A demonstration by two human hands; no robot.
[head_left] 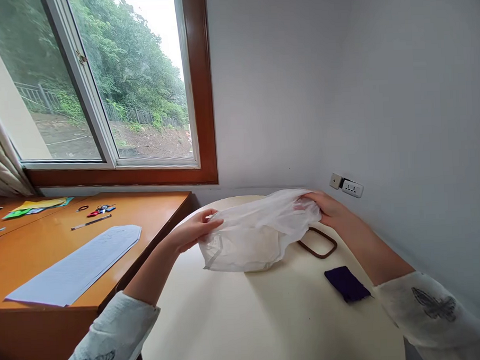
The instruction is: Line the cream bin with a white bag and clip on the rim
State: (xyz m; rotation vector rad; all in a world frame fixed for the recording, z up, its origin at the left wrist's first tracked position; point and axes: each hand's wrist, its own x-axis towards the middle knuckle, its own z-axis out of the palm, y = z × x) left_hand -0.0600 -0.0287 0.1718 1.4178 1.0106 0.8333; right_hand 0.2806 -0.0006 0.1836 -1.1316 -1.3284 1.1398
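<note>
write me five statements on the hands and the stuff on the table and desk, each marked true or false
1. The left hand and right hand both hold the thin white material. True.
2. The dark purple cloth lies on the wooden desk. False: the dark purple cloth lies on the cream table.
3. The brown rounded frame lies on the cream table. True.
4. The pen lies on the white papers. False: the pen lies on the wooden desk, apart from the white papers.
5. Both forearms are fully sleeved. False: both are partly bare.
</note>
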